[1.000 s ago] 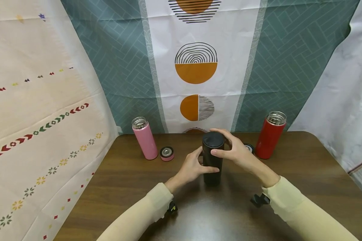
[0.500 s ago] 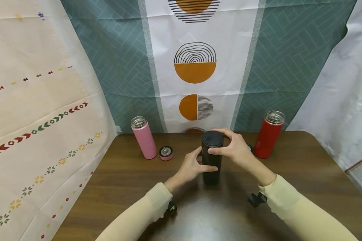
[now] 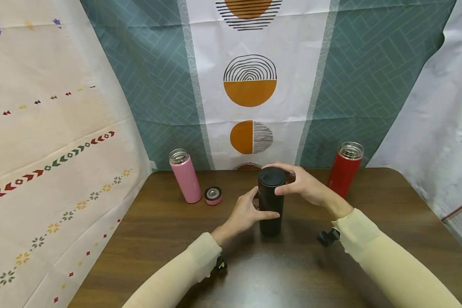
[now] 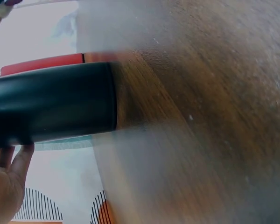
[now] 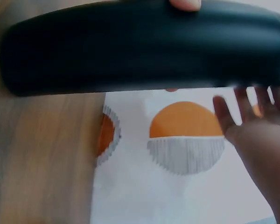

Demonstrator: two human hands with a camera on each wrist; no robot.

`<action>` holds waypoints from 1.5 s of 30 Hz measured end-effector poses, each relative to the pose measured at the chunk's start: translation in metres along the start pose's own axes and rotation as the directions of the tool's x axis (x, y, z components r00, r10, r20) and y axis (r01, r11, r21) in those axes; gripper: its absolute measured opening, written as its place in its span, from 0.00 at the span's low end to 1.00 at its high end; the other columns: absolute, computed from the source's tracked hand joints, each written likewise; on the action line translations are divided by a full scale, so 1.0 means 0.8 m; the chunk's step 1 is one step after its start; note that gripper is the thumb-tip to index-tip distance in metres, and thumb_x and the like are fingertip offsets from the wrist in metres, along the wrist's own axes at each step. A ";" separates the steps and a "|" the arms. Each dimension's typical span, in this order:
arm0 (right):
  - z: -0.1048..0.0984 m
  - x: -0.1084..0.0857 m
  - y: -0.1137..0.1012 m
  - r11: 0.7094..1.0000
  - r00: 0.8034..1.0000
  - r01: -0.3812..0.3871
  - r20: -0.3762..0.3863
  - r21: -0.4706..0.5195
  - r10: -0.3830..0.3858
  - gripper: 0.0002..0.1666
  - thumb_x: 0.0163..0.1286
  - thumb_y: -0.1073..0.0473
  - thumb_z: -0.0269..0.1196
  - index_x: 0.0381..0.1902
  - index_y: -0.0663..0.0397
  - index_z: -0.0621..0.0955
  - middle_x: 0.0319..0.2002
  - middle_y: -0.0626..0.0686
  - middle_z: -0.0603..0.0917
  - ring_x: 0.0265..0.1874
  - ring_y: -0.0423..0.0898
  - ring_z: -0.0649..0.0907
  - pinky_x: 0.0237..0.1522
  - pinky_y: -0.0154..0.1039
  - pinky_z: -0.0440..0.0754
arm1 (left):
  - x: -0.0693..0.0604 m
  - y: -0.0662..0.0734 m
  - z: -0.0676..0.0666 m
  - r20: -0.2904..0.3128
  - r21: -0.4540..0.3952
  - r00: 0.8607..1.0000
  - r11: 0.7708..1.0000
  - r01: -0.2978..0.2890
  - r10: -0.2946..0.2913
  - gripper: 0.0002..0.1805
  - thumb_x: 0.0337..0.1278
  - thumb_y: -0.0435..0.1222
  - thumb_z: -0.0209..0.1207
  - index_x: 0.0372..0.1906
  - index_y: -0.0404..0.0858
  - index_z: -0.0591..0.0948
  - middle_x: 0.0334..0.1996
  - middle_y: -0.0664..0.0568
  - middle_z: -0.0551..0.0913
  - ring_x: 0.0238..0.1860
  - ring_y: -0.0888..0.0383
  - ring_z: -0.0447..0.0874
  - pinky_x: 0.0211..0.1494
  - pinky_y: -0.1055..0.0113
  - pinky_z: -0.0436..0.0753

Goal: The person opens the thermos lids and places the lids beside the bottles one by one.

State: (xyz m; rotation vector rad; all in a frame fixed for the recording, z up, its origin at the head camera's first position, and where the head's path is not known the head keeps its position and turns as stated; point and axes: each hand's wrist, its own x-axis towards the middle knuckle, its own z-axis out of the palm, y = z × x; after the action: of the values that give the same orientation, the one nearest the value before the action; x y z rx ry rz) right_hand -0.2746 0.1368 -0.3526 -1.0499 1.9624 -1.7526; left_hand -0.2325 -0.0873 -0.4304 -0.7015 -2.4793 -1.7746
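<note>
In the head view, a black thermos bottle (image 3: 270, 209) with its black lid (image 3: 272, 176) on stands upright on the brown table. My left hand (image 3: 246, 211) grips its body from the left, thumb across the front. Up at the lid my right hand (image 3: 302, 184) holds on from the right, thumb in front and fingers reaching behind. The right wrist view has the bottle (image 5: 140, 46) sideways, with the right fingers at its lid end and a fingertip from the other side on its body. In the left wrist view the bottle's base (image 4: 109, 95) shows, left hand (image 4: 9, 182) below it.
A pink bottle (image 3: 186, 179), its mouth uncovered, stands back left beside its pink lid (image 3: 213, 195), which lies inside up. An uncovered red bottle (image 3: 344, 171) stands back right, partly behind my right forearm. A patterned cloth (image 3: 250, 94) hangs behind the table (image 3: 158, 239).
My right hand has turned about the lid: its thumb slid right and the wrist and forearm rose, now covering the red bottle's lower part. The left hand and black bottle stayed put.
</note>
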 end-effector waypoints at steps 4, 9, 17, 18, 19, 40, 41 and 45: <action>0.028 -0.013 -0.015 0.994 0.989 -0.049 -0.142 -0.102 0.034 0.41 0.68 0.54 0.70 0.76 0.47 0.70 0.67 0.56 0.76 0.66 0.57 0.73 0.67 0.60 0.72 | -0.001 0.000 0.001 0.001 -0.017 1.000 1.000 -0.002 0.002 0.39 0.50 0.40 0.80 0.68 0.48 0.76 0.57 0.56 0.84 0.49 0.58 0.90 0.51 0.65 0.87; 0.061 -0.015 -0.029 0.959 0.926 -0.120 -0.377 -0.256 0.016 0.44 0.66 0.48 0.74 0.76 0.46 0.71 0.65 0.57 0.80 0.63 0.56 0.78 0.62 0.58 0.76 | -0.002 0.000 0.001 -0.016 -0.025 1.000 1.000 -0.004 0.003 0.41 0.50 0.39 0.80 0.70 0.49 0.75 0.58 0.54 0.84 0.50 0.57 0.90 0.52 0.64 0.87; 0.062 -0.015 -0.028 0.955 0.895 -0.159 -0.446 -0.252 0.031 0.39 0.61 0.50 0.79 0.70 0.44 0.78 0.56 0.54 0.87 0.58 0.53 0.81 0.63 0.56 0.75 | -0.004 0.002 0.000 0.002 -0.039 1.000 0.999 0.024 -0.024 0.39 0.51 0.40 0.79 0.69 0.51 0.76 0.58 0.56 0.84 0.52 0.54 0.89 0.54 0.62 0.87; 0.059 -0.014 -0.027 0.955 0.900 -0.154 -0.435 -0.255 0.029 0.39 0.60 0.50 0.79 0.69 0.44 0.79 0.56 0.54 0.87 0.59 0.52 0.80 0.65 0.57 0.73 | -0.004 0.002 0.000 0.004 -0.046 1.000 0.999 0.028 -0.028 0.38 0.51 0.40 0.79 0.69 0.51 0.76 0.58 0.57 0.84 0.52 0.54 0.89 0.54 0.62 0.87; 0.056 -0.014 -0.026 0.957 0.907 -0.146 -0.420 -0.252 0.027 0.39 0.60 0.50 0.79 0.68 0.44 0.79 0.56 0.53 0.87 0.59 0.53 0.80 0.65 0.58 0.72 | -0.004 0.002 -0.001 0.005 -0.051 0.999 0.998 0.032 -0.031 0.38 0.51 0.39 0.79 0.69 0.51 0.76 0.58 0.57 0.84 0.53 0.53 0.89 0.54 0.62 0.87; 0.025 -0.013 -0.008 1.000 0.989 -0.019 -0.148 -0.006 0.018 0.40 0.70 0.59 0.68 0.77 0.52 0.69 0.67 0.58 0.77 0.64 0.57 0.77 0.67 0.57 0.75 | 0.000 0.000 0.003 0.019 -0.037 1.000 0.999 0.009 -0.008 0.39 0.51 0.41 0.80 0.69 0.47 0.75 0.58 0.56 0.84 0.55 0.55 0.88 0.56 0.64 0.86; 0.033 -0.016 -0.011 0.998 0.978 -0.022 -0.209 -0.066 0.008 0.40 0.70 0.57 0.68 0.77 0.49 0.69 0.68 0.57 0.76 0.66 0.57 0.76 0.69 0.60 0.71 | 0.000 0.000 0.003 0.017 -0.042 1.000 0.999 0.008 -0.007 0.39 0.51 0.40 0.80 0.69 0.47 0.75 0.58 0.56 0.84 0.55 0.55 0.88 0.56 0.64 0.86; 0.062 -0.022 -0.020 0.956 0.904 -0.115 -0.427 -0.270 -0.012 0.42 0.67 0.47 0.74 0.76 0.42 0.71 0.73 0.53 0.73 0.72 0.56 0.70 0.73 0.70 0.59 | -0.001 0.001 0.003 -0.002 -0.045 1.000 0.999 0.002 -0.002 0.39 0.50 0.39 0.80 0.68 0.47 0.76 0.58 0.56 0.84 0.54 0.56 0.88 0.55 0.65 0.86</action>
State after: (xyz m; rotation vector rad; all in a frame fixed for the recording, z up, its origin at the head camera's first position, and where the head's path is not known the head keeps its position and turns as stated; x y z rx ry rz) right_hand -0.2249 0.1133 -0.3517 -0.7235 2.5518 -1.8194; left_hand -0.2308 -0.0849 -0.4310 -0.6995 -2.4472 -1.8360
